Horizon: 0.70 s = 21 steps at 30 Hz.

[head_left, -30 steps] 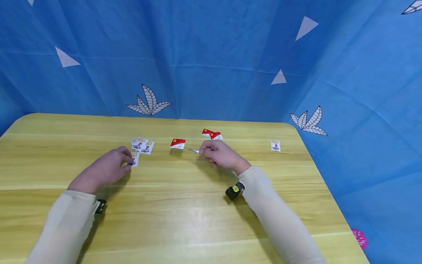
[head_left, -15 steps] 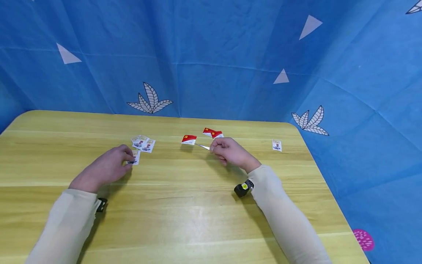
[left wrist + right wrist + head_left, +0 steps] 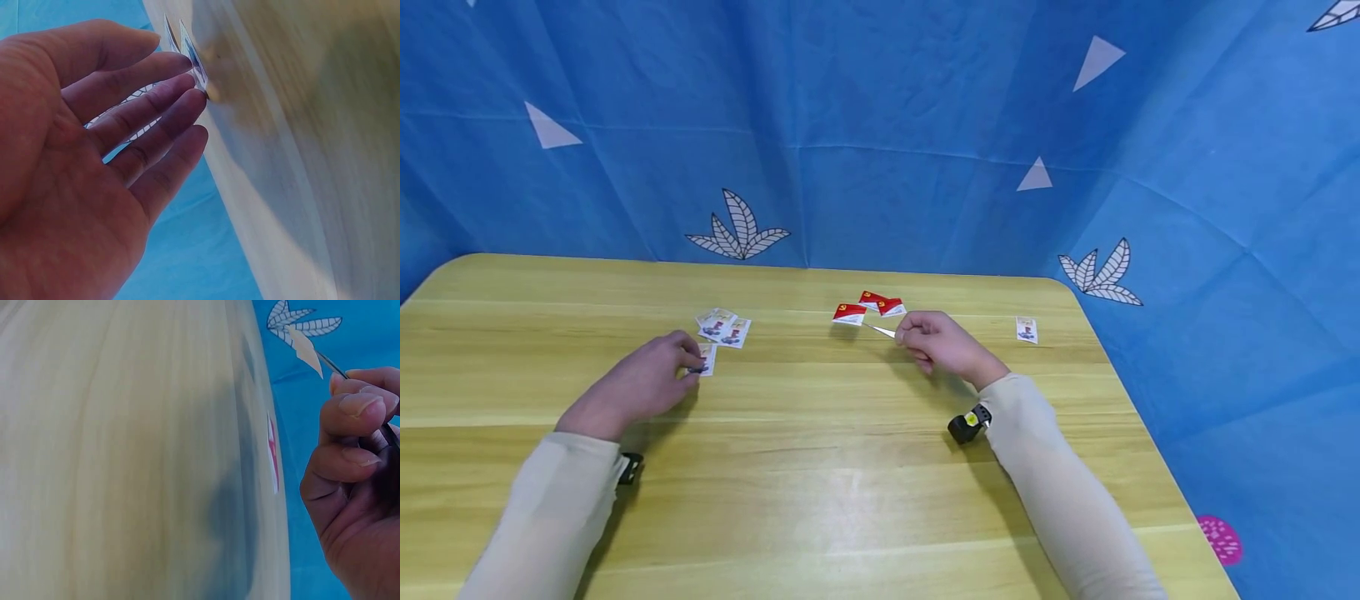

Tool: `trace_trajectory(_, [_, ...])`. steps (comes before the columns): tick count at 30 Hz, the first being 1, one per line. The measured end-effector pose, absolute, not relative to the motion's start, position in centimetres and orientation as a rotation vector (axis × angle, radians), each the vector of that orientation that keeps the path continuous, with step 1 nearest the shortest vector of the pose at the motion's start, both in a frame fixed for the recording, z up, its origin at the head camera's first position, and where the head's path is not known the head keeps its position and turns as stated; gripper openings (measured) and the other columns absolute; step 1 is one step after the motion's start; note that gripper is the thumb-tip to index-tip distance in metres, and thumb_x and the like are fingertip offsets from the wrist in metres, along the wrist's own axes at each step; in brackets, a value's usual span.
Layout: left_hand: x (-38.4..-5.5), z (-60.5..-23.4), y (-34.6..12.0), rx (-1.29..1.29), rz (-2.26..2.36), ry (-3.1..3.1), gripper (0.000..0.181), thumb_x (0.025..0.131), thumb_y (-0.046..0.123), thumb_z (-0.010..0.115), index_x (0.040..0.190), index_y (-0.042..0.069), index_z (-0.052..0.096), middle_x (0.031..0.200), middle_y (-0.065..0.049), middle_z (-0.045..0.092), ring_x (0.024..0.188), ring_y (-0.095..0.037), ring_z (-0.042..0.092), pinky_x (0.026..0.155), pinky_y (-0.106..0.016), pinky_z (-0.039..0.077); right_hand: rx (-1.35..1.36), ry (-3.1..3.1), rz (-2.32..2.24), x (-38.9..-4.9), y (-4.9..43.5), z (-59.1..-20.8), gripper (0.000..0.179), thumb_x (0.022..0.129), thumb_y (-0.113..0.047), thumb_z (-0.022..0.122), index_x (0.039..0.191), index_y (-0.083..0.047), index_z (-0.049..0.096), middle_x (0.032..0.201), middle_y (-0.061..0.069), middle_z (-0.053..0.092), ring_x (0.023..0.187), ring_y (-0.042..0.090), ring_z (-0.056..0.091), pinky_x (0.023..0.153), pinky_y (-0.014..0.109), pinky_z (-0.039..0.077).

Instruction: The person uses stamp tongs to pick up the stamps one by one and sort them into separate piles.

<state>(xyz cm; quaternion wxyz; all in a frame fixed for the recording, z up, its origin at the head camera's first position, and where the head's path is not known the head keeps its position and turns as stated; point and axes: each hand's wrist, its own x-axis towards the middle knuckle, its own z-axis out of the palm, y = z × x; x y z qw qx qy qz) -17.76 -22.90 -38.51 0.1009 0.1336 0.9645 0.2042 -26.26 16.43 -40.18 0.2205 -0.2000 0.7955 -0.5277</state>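
Your right hand (image 3: pixel 951 346) pinches slim pointed metal tweezers (image 3: pixel 881 331); tips hold small red-and-white rectangular paper slip (image 3: pixel 849 314), upper centre of head frame, raised above table. Slip's front: red above, yellow emblem upper left, white below; back pale, plain. Your left hand (image 3: pixel 643 379), left of frame, fingers loosely extended, touches white picture-printed paper slip (image 3: pixel 708 357).

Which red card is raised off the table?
The leftmost red card, held by the thin tool; the other two red cards overlap on the table.
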Motion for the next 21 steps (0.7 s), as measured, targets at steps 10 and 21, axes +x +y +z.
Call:
trace_trajectory(10, [-17.9, -38.5, -23.0, 0.39, 0.617, 2.841, 0.026, 0.092, 0.004, 0.061, 0.108, -0.015, 0.068, 0.12, -0.025, 0.052, 0.101, -0.038, 0.053, 0.082, -0.05, 0.047, -0.503, 2.25, -1.445, -27.2, 17.9, -40.6, 0.021, 0.102, -0.009, 0.047, 0.104, 0.01, 0.055, 0.061, 0.004, 0.041, 0.048, 0.017, 0.043, 0.049, 0.029, 0.044])
trace_trajectory(21, [-17.9, -38.5, -23.0, 0.403, 0.615, 2.844, 0.026, 0.092, 0.004, 0.06, 0.108, -0.015, 0.068, 0.121, -0.025, 0.052, 0.101, -0.037, 0.053, 0.082, -0.049, 0.047, -0.454, 2.287, -1.414, -27.9, 18.6, -40.6, 0.02, 0.102, -0.01, 0.048, 0.103, 0.009, 0.055, 0.061, 0.004, 0.042, 0.048, 0.017, 0.043, 0.052, 0.03, 0.045])
